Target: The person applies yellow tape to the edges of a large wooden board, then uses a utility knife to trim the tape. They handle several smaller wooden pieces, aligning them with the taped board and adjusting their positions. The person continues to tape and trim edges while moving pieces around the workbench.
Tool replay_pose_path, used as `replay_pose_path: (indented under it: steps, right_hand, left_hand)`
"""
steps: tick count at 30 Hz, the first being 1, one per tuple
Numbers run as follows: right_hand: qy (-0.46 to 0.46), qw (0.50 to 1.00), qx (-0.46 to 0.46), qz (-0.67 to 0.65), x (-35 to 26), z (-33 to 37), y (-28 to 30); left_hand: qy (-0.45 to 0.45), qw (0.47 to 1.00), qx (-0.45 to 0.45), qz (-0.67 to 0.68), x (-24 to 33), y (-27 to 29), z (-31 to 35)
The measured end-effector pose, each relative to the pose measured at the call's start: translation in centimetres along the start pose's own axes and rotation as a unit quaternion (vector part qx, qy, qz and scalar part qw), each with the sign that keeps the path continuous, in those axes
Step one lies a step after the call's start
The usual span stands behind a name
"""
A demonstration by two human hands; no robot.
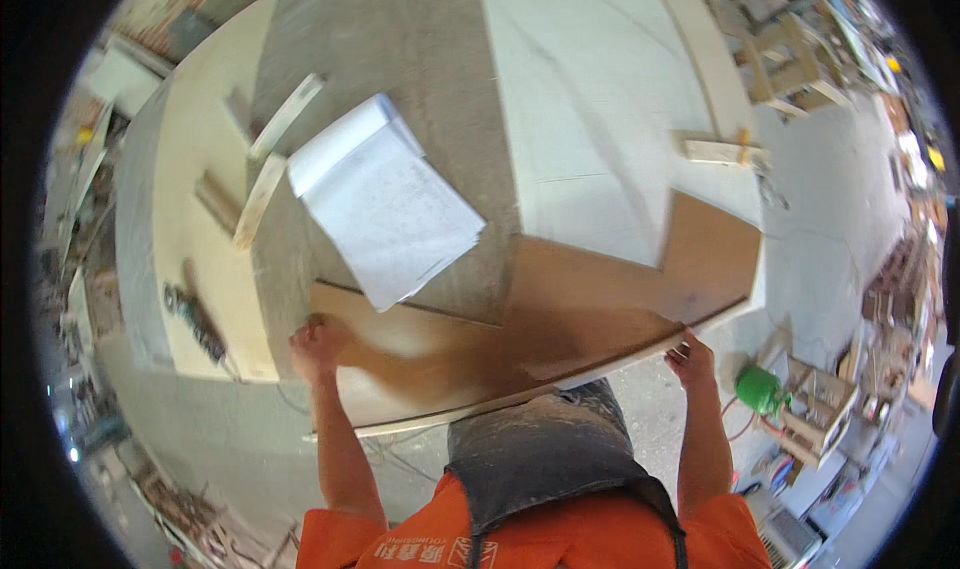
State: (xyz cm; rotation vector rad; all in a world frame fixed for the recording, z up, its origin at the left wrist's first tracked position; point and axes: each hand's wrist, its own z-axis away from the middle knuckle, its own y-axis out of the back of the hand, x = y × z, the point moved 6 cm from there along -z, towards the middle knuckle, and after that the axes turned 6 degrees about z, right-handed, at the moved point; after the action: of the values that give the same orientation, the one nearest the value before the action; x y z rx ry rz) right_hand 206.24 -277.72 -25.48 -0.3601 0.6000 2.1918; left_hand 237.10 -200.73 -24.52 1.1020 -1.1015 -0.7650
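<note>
Here, brown board point(520, 309) between 2 hands.

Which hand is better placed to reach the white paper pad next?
Left, probably. The left hand rests on the brown board's left end, just below the white paper pad; the right hand grips the board's far right edge.
</note>
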Motion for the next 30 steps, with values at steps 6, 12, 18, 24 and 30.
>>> replay_pose_path:
  steps: [6, 12, 18, 24, 30]
  right_hand:
    - [-0.017, 0.984, -0.073, -0.161, 1.6, 1.1, -3.0]
    - [-0.037, 0.972, -0.133, -0.188, 3.7, 2.6, -6.5]
    - [-0.009, 0.965, -0.125, -0.231, 3.5, 2.3, -8.4]
    - [0.041, 0.963, -0.147, -0.22, 2.2, 4.8, -7.9]
    - [0.061, 0.947, -0.225, -0.222, 2.5, 6.1, -7.4]
  left_hand:
    - [0.161, 0.984, 0.058, -0.059, -1.8, 3.3, 4.7]
    - [0.274, 0.961, 0.025, -0.027, -8.7, 3.8, 8.8]
    - [0.31, 0.944, -0.11, 0.022, -11.9, 3.2, 6.7]
    - [0.321, 0.946, -0.035, 0.027, -8.0, 7.3, 8.7]
    - [0.344, 0.935, 0.012, 0.087, -6.8, 13.2, 12.4]
